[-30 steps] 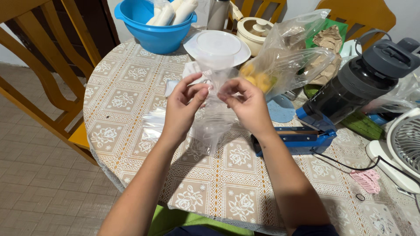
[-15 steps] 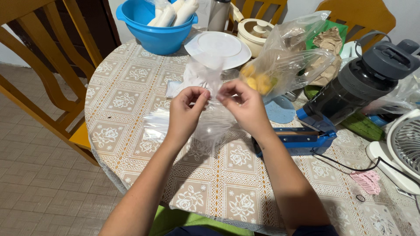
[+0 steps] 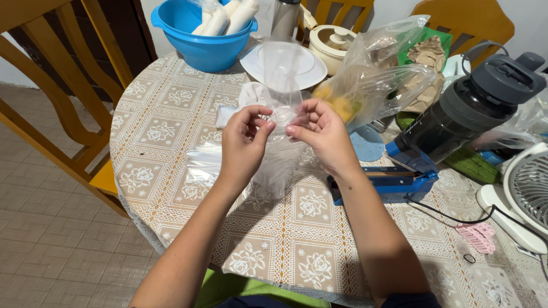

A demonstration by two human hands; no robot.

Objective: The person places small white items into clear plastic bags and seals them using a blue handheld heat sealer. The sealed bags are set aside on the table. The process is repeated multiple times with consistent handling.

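The left hand (image 3: 242, 145) and the right hand (image 3: 322, 137) both pinch the top of a clear plastic bag (image 3: 278, 154), which hangs between them above the bench (image 3: 297, 239), near a blue heat sealer (image 3: 388, 179).

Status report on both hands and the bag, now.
Left hand and right hand both pinching clear plastic bag above table. Blue heat sealer at right, not obstructing.
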